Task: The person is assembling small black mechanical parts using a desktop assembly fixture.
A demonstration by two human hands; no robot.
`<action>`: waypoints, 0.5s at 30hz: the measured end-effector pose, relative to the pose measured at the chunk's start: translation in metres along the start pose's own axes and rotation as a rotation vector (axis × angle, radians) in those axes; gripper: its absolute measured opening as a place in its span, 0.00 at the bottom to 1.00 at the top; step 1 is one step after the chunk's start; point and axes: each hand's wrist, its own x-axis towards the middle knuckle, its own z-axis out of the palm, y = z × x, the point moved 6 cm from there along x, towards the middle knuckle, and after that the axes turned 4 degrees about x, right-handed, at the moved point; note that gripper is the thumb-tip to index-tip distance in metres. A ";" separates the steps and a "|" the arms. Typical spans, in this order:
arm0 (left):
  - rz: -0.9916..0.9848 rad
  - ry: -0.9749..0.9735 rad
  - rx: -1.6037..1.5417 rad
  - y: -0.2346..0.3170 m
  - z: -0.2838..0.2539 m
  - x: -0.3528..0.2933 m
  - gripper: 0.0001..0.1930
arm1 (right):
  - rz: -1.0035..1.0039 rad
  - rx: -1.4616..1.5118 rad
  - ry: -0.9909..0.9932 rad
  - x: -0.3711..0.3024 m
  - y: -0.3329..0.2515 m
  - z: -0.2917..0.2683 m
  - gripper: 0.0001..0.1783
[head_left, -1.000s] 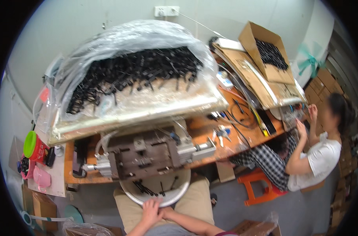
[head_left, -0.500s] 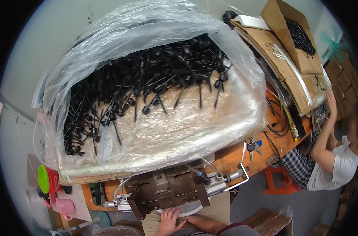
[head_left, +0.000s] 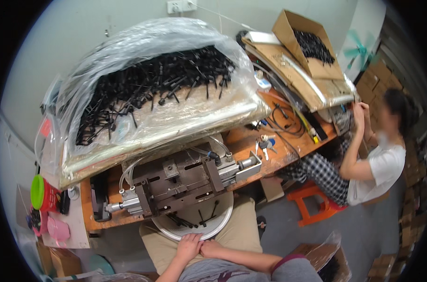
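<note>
A few black sticks [head_left: 178,220] lie in the white bowl [head_left: 225,214] on the person's lap. A much bigger heap [head_left: 152,75] of black sticks lies far back in the tray [head_left: 166,136], with clear plastic around it. So only a little seems done and a lot seems left, but I cannot tell which sticks are finished. The machine [head_left: 194,181] stands between the tray and the bowl, and I see no stick set in it.

Both hands look at rest. The left hand [head_left: 190,246] lies palm down at the near rim of the bowl. Its fingers are nearly straight, close together, and point far. I see nothing in it. The right hand [head_left: 211,248] is just beside it, on the right, with its arm bent across the lap. Its fingers are partly hidden and look curled, so I cannot tell if they hold anything.
</note>
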 end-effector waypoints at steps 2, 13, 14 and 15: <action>-0.013 -0.044 0.013 -0.005 0.008 -0.005 0.16 | -0.054 0.126 0.043 -0.036 0.000 -0.015 0.21; -0.030 0.023 -0.156 0.017 -0.053 -0.019 0.20 | -0.692 0.677 0.411 -0.181 -0.085 -0.227 0.27; -0.013 0.113 -0.188 0.022 -0.077 -0.014 0.20 | -0.753 0.679 0.505 -0.187 -0.088 -0.241 0.27; 0.015 0.199 -0.227 0.029 -0.102 -0.006 0.20 | -0.832 0.868 0.619 -0.191 -0.074 -0.242 0.26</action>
